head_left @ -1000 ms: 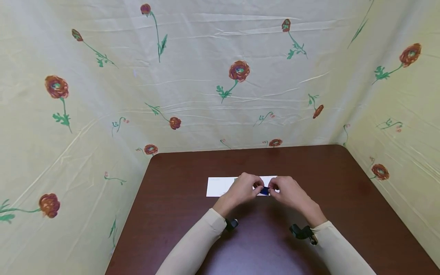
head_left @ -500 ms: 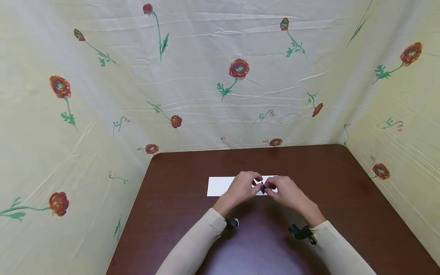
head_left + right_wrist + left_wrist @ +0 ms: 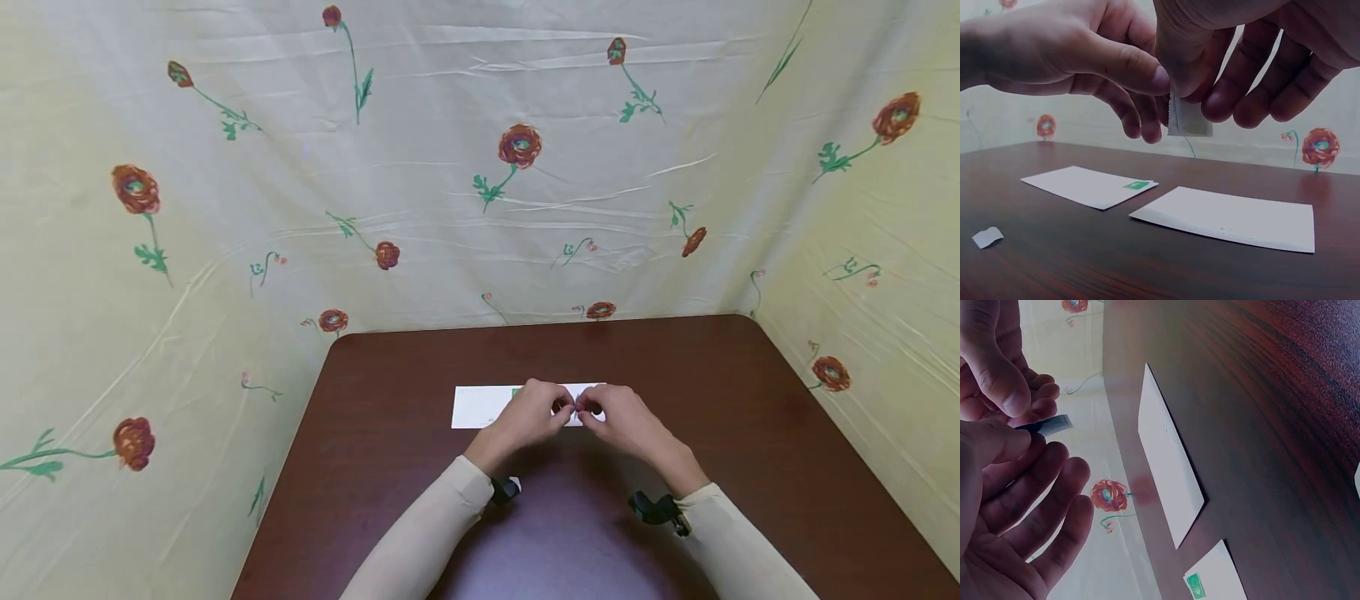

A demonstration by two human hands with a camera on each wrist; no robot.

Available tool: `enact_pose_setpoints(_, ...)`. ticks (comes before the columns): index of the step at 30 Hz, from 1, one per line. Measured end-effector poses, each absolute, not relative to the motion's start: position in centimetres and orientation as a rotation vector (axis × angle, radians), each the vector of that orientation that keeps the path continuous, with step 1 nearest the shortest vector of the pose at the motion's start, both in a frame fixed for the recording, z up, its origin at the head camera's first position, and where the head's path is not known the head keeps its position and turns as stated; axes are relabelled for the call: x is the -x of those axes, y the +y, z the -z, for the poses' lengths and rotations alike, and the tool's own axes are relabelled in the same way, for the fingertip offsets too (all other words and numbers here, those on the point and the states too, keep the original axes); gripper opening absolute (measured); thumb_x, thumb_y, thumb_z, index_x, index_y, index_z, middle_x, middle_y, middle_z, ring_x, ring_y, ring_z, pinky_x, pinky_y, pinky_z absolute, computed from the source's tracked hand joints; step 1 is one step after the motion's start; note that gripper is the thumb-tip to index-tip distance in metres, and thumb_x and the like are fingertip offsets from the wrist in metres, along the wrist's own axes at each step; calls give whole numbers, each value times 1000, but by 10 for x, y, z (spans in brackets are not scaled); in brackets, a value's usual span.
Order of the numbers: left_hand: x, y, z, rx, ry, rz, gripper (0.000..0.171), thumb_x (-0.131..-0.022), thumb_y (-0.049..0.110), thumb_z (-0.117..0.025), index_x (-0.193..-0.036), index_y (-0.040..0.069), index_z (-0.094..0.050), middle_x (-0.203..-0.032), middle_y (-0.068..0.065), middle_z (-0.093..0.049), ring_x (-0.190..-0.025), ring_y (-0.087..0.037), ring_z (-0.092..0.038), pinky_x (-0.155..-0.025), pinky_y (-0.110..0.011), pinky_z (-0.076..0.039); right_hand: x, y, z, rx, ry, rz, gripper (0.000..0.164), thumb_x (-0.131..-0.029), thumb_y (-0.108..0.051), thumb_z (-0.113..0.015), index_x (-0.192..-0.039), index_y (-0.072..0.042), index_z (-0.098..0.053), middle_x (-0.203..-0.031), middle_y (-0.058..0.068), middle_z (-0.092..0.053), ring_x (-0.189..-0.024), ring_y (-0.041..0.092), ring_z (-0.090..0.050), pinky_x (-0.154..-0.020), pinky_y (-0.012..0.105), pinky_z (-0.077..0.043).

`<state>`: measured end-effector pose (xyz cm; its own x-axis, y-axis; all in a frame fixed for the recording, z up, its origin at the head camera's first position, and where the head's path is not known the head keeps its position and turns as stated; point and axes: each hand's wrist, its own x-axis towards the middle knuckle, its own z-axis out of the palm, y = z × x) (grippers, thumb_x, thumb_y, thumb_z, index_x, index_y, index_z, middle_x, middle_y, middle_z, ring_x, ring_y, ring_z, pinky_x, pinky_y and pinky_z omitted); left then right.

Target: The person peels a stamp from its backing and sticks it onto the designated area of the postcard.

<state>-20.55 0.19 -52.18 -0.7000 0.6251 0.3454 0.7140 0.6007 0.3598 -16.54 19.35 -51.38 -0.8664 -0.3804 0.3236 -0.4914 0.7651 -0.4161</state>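
A small postage stamp (image 3: 1190,120) with a toothed edge hangs between my two hands, its pale side toward the right wrist view. In the left wrist view the same stamp (image 3: 1047,425) shows dark and greyish. My left hand (image 3: 531,410) pinches it by thumb and finger from the left. From the other side my right hand (image 3: 626,417) pinches it too, fingertips almost meeting. Both hands are raised over the table, above two white envelopes. The left envelope (image 3: 1079,186) bears a green stamp (image 3: 1137,185); the right envelope (image 3: 1235,215) shows a plain white face with faint small marks.
A small white paper scrap (image 3: 987,237) lies on the brown table (image 3: 420,367), nearer to me than the envelopes. A flowered curtain (image 3: 450,167) hangs behind the table and along its sides.
The stamp has turned from showing its dark blue face to nearly edge-on in the head view. My fingertips have come closer together around it, while the forearms stay nearly still.
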Motion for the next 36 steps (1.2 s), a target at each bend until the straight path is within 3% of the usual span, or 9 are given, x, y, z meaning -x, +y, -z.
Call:
enact_pose_setpoints(13, 206, 0, 521, 1168, -2652, 740, 19, -98, 23, -59, -97, 16, -77, -77, 11, -67, -68, 1, -56, -63, -13, -45, 165, 195, 512, -670, -2739, -720, 7, -85, -16, -79, -91, -16, -74, -81, -8, -69, -73, 11, -63, -69, 29, -54)
enact_pose_setpoints(27, 209, -5, 517, 1174, -2691, 744, 14, -95, 19, -61, -94, 18, -75, -77, 13, -65, -69, 1, -55, -63, -12, -43, 167, 189, 509, -650, -2761, -732, 4, -87, -17, -77, -89, -17, -74, -81, -10, -69, -75, 4, -61, -72, 29, -55)
enact_pose_setpoints(36, 211, -5, 519, 1175, -2703, 776, 15, -96, 20, -60, -96, 17, -74, -80, 11, -68, -72, 2, -58, -64, -12, -45, 167, 189, 509, -658, -2740, -733, 4, -86, -16, -78, -88, -15, -74, -80, -10, -68, -76, 8, -62, -73, 30, -54)
